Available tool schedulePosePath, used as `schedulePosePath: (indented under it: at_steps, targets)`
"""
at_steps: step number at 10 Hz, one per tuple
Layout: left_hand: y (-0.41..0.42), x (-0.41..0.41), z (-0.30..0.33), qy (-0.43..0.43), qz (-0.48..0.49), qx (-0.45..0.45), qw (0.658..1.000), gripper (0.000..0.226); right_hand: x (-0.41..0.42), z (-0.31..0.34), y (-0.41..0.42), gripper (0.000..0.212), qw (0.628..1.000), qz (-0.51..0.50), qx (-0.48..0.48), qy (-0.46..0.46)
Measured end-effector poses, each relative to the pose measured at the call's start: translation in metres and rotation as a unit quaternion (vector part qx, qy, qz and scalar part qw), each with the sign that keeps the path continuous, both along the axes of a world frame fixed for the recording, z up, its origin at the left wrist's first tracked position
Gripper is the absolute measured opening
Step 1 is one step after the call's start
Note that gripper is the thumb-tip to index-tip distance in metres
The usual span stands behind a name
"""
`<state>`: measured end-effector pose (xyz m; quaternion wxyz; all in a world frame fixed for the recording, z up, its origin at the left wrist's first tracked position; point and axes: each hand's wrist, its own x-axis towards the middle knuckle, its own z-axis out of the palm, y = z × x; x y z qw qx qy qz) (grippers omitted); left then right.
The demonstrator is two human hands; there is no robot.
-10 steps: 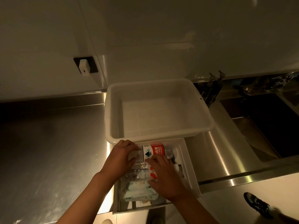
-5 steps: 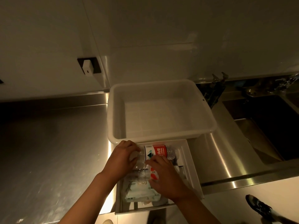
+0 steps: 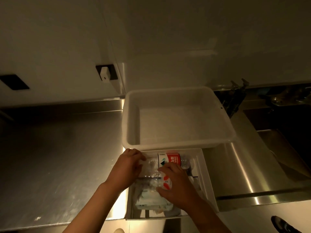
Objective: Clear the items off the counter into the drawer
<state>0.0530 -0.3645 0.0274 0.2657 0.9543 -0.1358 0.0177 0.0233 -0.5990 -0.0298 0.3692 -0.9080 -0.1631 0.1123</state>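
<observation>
The white drawer [image 3: 207,185] is pulled open below the steel counter [image 3: 58,157]. Two clear water bottles with red labels lie on their sides inside it. The far bottle [image 3: 171,159] lies across the back of the drawer, and my left hand [image 3: 126,167] grips its left end. My right hand [image 3: 176,184] presses down on the near bottle [image 3: 158,181], which lies in front of the far one. Under the bottles sits a pale wipes pack [image 3: 151,199], partly hidden by my right hand.
An empty white plastic tub [image 3: 176,118] sits on the counter just behind the drawer, its front rim overhanging it. A dark sink [image 3: 277,132] with taps lies to the right. A wall socket with a white plug [image 3: 106,74] is at the back left. A shoe [image 3: 284,226] shows at bottom right.
Both hands stay on the bottles in the drawer and have barely shifted. The view has tilted slightly, so everything sits a little lower and to the right.
</observation>
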Motion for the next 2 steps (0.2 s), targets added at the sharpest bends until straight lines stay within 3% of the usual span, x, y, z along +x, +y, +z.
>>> schedulePosePath:
  at_steps: [2]
  targets:
    - [0.026,-0.021,0.016,-0.011,0.048,0.019,0.999,0.022,0.009,0.015,0.010,0.059,0.998,-0.015,0.045,-0.036]
